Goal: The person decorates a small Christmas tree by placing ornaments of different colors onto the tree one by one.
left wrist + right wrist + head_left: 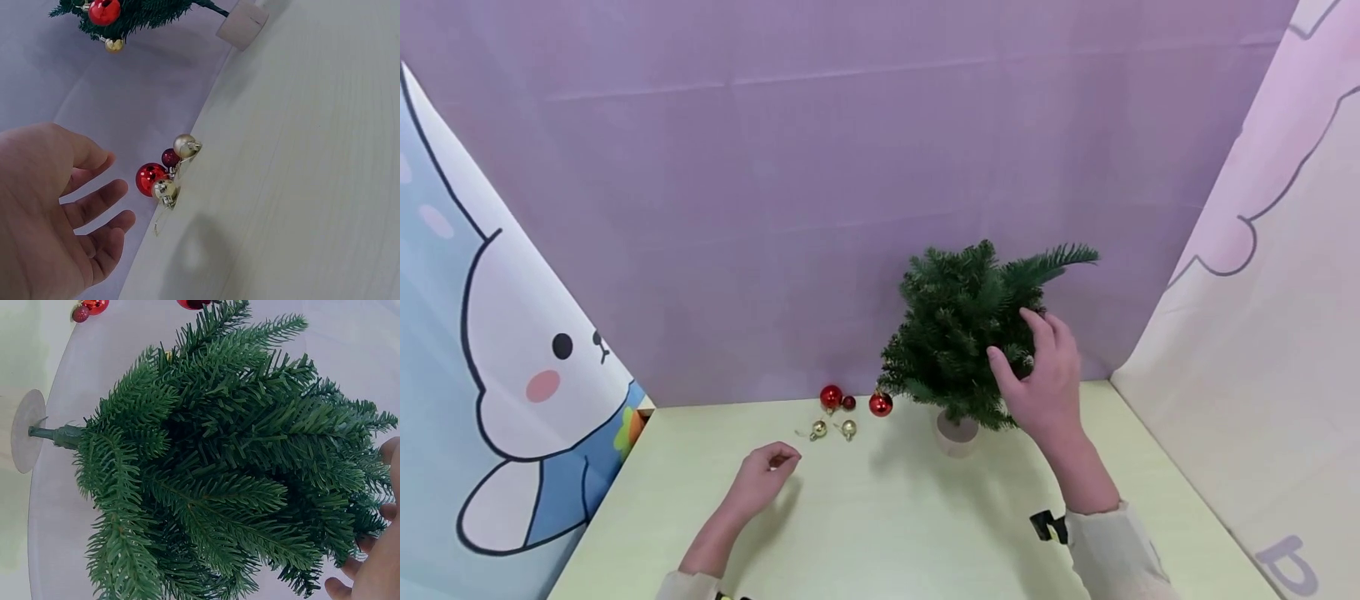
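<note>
A small green artificial Christmas tree stands in a pale round base toward the back. My right hand is at its right side, thumb and fingers spread around the outer branches; whether they touch needles is hard to tell. From the tree's lower left hangs a shiny red bauble, and the left wrist view shows a gold bauble below it. My left hand hovers over the table with loosely bent fingers, holding nothing. Beyond it lie a red bauble, a dark red one and two gold baubles.
The pale table ends at a purple cloth backdrop. A cartoon-printed panel borders the left, and a pink and white panel the right.
</note>
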The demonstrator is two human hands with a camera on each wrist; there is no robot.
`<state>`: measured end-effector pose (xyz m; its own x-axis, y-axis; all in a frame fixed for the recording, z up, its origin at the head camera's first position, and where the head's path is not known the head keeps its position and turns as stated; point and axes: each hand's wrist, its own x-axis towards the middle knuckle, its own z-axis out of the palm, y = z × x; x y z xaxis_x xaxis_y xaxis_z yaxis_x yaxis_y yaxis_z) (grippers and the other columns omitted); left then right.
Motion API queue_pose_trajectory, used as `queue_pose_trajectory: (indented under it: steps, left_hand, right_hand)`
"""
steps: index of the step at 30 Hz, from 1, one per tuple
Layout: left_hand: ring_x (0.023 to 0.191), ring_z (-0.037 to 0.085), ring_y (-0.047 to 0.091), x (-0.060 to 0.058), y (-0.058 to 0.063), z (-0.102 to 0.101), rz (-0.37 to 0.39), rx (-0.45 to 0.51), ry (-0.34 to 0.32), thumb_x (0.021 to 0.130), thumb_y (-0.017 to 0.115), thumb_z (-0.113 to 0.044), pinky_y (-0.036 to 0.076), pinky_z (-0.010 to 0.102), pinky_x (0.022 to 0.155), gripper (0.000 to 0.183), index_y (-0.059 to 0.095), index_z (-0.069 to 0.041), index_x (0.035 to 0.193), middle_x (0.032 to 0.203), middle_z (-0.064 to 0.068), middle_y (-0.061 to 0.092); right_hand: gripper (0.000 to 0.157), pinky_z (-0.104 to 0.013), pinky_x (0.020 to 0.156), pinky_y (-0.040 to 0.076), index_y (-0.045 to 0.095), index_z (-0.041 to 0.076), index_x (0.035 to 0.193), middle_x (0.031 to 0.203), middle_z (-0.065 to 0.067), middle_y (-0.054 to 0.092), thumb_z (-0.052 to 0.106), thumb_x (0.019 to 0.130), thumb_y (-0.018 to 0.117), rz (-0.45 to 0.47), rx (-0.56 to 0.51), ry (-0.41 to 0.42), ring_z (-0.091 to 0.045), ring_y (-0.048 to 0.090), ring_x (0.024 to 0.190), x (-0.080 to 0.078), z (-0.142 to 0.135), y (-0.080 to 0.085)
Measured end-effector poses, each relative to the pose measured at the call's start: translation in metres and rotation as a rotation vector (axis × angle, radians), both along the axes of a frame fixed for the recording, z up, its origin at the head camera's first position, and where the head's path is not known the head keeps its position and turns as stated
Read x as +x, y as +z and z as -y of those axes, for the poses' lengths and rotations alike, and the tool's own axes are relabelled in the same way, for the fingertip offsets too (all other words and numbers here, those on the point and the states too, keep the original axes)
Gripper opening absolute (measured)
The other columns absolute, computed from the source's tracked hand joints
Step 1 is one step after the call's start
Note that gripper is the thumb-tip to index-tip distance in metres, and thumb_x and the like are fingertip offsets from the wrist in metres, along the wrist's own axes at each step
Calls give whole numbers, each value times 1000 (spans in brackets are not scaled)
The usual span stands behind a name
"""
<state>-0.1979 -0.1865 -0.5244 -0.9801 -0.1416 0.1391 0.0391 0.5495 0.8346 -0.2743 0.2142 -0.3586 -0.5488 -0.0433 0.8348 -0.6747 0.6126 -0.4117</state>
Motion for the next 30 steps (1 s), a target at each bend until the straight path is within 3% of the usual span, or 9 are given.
queue_pose_trajectory:
  steps: [7, 11, 17, 25, 30]
  left_hand:
    - [82, 15, 57, 7, -5, 4, 0, -19, 27, 92, 63, -4, 49, 29, 72, 8, 70, -2, 97, 90, 9, 67]
    - [84, 16, 58, 4, -4, 6, -22, -59, 46, 92, 63, -5, 49, 33, 76, 9, 70, -4, 99, 88, 4, 66]
    - [85, 18, 58, -2, 4, 2, -41, -230, 90, 92, 64, -12, 48, 39, 77, 11, 70, -10, 100, 95, 1, 66]
    - [89, 26, 64, -10, 6, -15, -2, -421, 112, 88, 67, -20, 51, 44, 74, 19, 70, -11, 104, 102, 8, 66]
    - [88, 29, 62, -23, 4, -22, -42, -606, 113, 84, 68, -9, 52, 43, 67, 22, 70, -14, 106, 100, 7, 64]
  right_hand:
    - [57, -63, 97, 31, 52, 4, 135, 132, -25, 46, 22, 85, 72, -31, -26, 17, -42, 38, 127, 5, 8, -9]
    - [57, -62, 96, 33, 52, 4, 135, 134, -24, 45, 21, 84, 73, -42, -39, 18, -41, 39, 126, 6, 11, -10]
    - [59, -61, 96, 34, 50, 4, 136, 137, -25, 42, 22, 85, 72, -43, -23, -1, -41, 38, 127, 9, 11, -9]
    - [59, -62, 99, 31, 49, 4, 136, 139, -27, 39, 23, 84, 72, -55, -5, 16, -44, 35, 129, 10, 8, -13]
    - [60, -63, 96, 32, 50, 3, 135, 137, -27, 40, 24, 83, 72, -90, 5, 50, -45, 38, 124, 11, 8, -14]
